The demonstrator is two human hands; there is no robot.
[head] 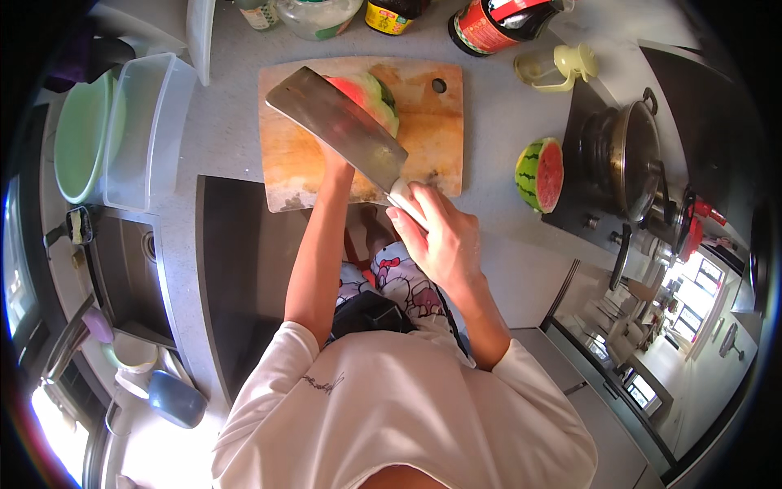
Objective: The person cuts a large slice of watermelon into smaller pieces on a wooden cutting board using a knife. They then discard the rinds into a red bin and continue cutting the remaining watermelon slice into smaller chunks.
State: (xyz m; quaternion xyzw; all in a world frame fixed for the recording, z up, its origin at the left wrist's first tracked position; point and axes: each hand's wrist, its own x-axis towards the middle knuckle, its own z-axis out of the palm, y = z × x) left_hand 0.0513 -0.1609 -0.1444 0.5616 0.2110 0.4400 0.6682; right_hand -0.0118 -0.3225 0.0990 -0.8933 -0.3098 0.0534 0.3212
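Observation:
A cleaver [336,125] with a broad metal blade and a pale handle is gripped in my right hand [443,238]. Its blade slants across the view over a wooden cutting board [427,137]. Partly covered by the blade, a piece of watermelon [382,101] lies on the board with red flesh and green rind showing. My left hand [333,154] reaches in under the blade beside this piece; the fingers are hidden, so its hold cannot be seen. Another cut watermelon piece [540,175] rests on the counter to the right, red face turned right.
Jars and bottles [489,27] line the back. A yellow-lidded glass pitcher [565,67] stands back right, near a lidded pan [635,159] on the stove. At left are a clear plastic bin [143,131], a green basin [82,137] and a sink [131,269].

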